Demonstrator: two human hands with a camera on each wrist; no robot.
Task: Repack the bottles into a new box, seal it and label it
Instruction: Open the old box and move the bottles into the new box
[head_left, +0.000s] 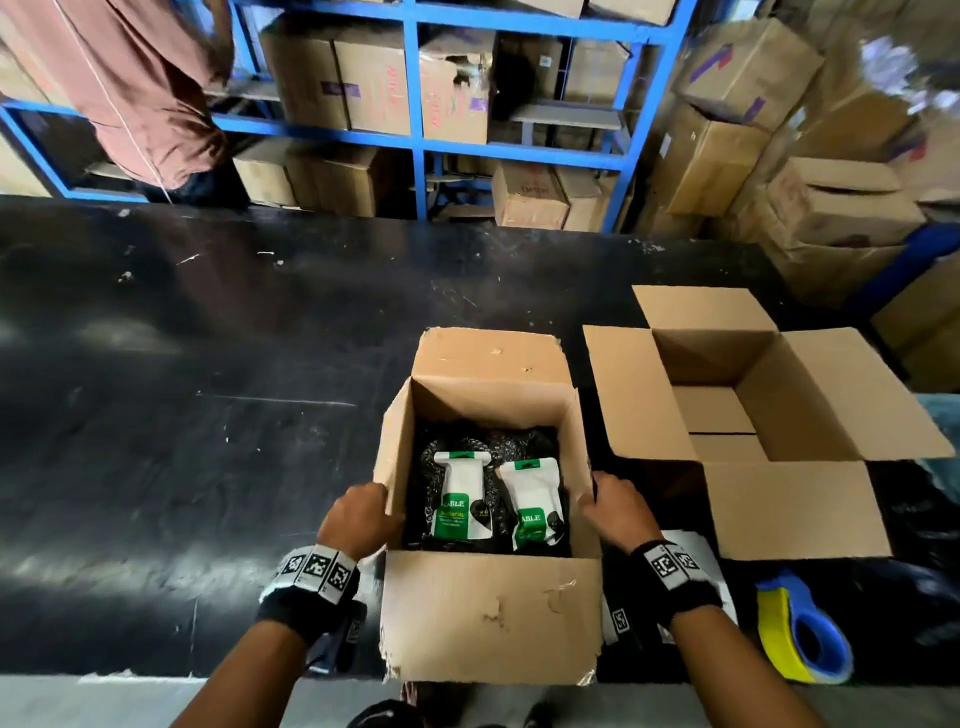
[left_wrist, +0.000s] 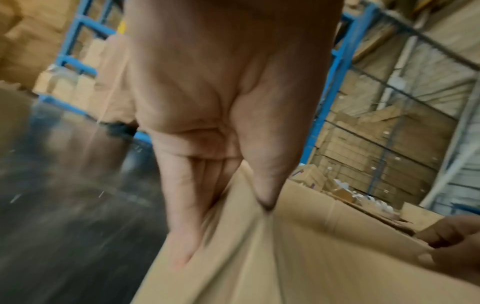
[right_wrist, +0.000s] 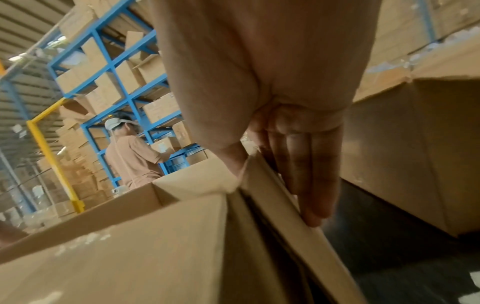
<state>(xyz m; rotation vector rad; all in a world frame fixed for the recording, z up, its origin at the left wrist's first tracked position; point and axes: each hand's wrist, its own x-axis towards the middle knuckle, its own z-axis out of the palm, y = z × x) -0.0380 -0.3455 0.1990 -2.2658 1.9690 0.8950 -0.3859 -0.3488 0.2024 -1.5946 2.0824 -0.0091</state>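
Observation:
A worn cardboard box (head_left: 493, 618) stands open at the table's near edge. Inside it, two white bottle packs with green labels (head_left: 460, 499) (head_left: 532, 506) lie on dark wrapping. My left hand (head_left: 358, 514) pinches the box's left wall (left_wrist: 298, 257), thumb over the rim and fingers straight down the outside. On the other side my right hand (head_left: 618, 512) pinches the right wall and its folded-down flap (right_wrist: 272, 205) in the same way. A second, newer box (head_left: 795, 395) sits just to the right with all flaps spread, and nothing shows inside it.
A blue-and-yellow tape dispenser (head_left: 800, 631) lies at the near right of the black table (head_left: 208, 389). White sheets (head_left: 696, 551) lie under my right wrist. Beyond the table, a person in a brown shirt (head_left: 140, 88) stands at blue shelving (head_left: 415, 145) stacked with cartons.

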